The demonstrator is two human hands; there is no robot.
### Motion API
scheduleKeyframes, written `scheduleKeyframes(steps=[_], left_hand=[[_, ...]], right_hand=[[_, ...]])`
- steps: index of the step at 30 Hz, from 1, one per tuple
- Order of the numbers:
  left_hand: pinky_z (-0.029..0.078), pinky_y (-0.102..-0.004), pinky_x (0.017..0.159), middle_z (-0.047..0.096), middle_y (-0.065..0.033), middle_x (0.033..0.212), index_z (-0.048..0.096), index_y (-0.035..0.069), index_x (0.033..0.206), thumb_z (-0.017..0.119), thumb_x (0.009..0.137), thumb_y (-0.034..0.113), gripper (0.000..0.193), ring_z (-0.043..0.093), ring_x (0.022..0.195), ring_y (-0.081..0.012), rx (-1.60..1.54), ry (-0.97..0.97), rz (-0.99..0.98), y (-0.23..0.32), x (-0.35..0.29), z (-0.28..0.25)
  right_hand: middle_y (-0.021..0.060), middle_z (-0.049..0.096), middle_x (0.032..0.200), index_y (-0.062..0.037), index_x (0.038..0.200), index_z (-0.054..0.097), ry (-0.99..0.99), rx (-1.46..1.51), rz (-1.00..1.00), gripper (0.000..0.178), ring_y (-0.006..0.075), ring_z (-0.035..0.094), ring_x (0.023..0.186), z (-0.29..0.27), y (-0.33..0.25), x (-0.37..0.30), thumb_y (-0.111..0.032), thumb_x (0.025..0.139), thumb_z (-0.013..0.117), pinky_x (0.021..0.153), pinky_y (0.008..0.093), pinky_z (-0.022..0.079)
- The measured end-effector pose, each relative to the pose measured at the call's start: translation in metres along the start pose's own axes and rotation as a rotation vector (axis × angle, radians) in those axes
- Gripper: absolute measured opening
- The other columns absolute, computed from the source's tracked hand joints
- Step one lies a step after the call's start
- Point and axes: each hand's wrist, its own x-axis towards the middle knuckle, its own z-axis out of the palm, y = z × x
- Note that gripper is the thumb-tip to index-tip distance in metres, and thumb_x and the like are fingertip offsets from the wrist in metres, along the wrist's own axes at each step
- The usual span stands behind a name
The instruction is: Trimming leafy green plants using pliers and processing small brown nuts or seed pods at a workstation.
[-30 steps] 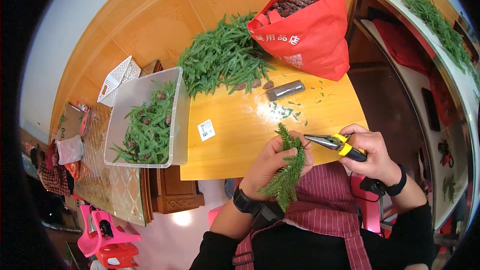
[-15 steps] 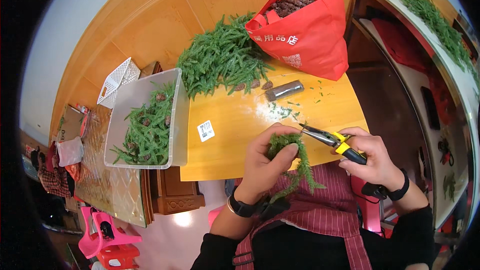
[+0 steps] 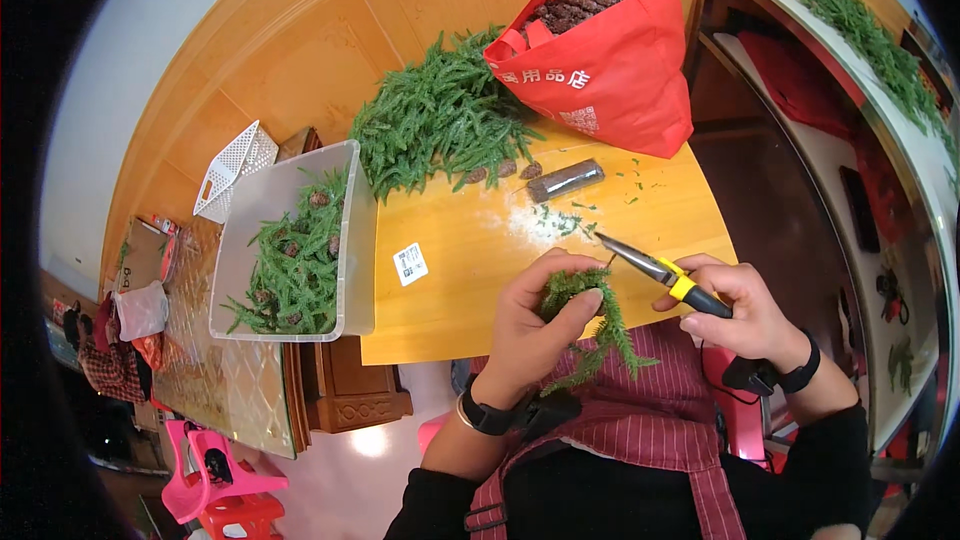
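My left hand (image 3: 535, 325) is closed round a bent sprig of green artificial pine (image 3: 612, 335), just past the table's near edge. Parts of the sprig hang below my fingers. In my right hand (image 3: 745, 310) is a pair of long-nose pliers (image 3: 655, 270) with yellow and black handles. Its grey jaws point up and left, near the top of the sprig and apart from it, as far as I can see. Small green clippings (image 3: 562, 220) and white powder lie on the yellow table (image 3: 470, 290) beyond the jaws.
A clear plastic bin (image 3: 358, 240) of pine sprigs with cones stands at the left. Behind are a heap of green sprigs (image 3: 440, 120), several pine cones (image 3: 531, 170), a dark wrapped roll (image 3: 566, 181) and a red bag (image 3: 600, 80) of cones. A white label (image 3: 410, 264) lies on the table.
The pliers' jaws have swung slightly up and away from the sprig's top, and the tool looks more closed. My left hand still holds the sprig, which has turned a little.
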Motion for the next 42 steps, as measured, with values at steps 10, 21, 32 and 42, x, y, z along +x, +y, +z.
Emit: scheduleKeyframes(steps=[10, 21, 32, 42], left_hand=[[0.029, -0.0168, 0.046, 0.049, -0.002, 0.08, 0.056, -0.004, 0.101, 0.054, 0.08, -0.004, 0.021, 0.04, 0.055, -0.0034, 0.123, 0.02, -0.013, 0.001, 0.003, 0.005], [0.038, -0.0207, 0.064, 0.05, -0.0017, 0.079, 0.059, -0.002, 0.096, 0.059, 0.077, -0.001, 0.019, 0.047, 0.071, -0.0085, 0.255, -0.021, 0.049, 0.0, 0.009, 0.004], [0.038, -0.0206, 0.064, 0.052, -0.0027, 0.081, 0.06, -0.002, 0.096, 0.059, 0.077, -0.002, 0.019, 0.048, 0.072, -0.0085, 0.292, -0.03, 0.061, -0.005, 0.009, 0.001], [0.033, -0.0186, 0.047, 0.052, -0.0034, 0.073, 0.052, 0.001, 0.105, 0.054, 0.083, 0.004, 0.022, 0.043, 0.059, -0.0061, -0.178, 0.07, -0.304, 0.002, 0.005, -0.008]], right_hand=[[0.0219, 0.057, 0.108, -0.0042, 0.07, 0.043, -0.081, 0.499, 0.291, 0.022, 0.0209, 0.06, 0.096, 0.003, 0.003, 0.004, -0.011, 0.082, 0.06, 0.083, 0.0302, 0.045], [0.0197, 0.059, 0.105, -0.003, 0.076, 0.047, -0.107, 0.487, 0.354, 0.017, 0.0185, 0.062, 0.092, 0.004, 0.004, 0.009, -0.012, 0.083, 0.059, 0.079, 0.0267, 0.046], [-0.0021, 0.054, 0.061, -0.0026, 0.077, 0.055, -0.01, 0.144, 0.284, 0.014, 0.0028, 0.05, 0.056, 0.005, 0.004, 0.008, -0.014, 0.082, 0.061, 0.048, 0.0161, 0.037], [0.0059, 0.059, 0.073, 0.0, 0.071, 0.05, 0.031, -0.181, 0.29, 0.017, 0.01, 0.057, 0.072, -0.007, 0.012, 0.016, -0.011, 0.078, 0.061, 0.066, 0.0241, 0.043]])
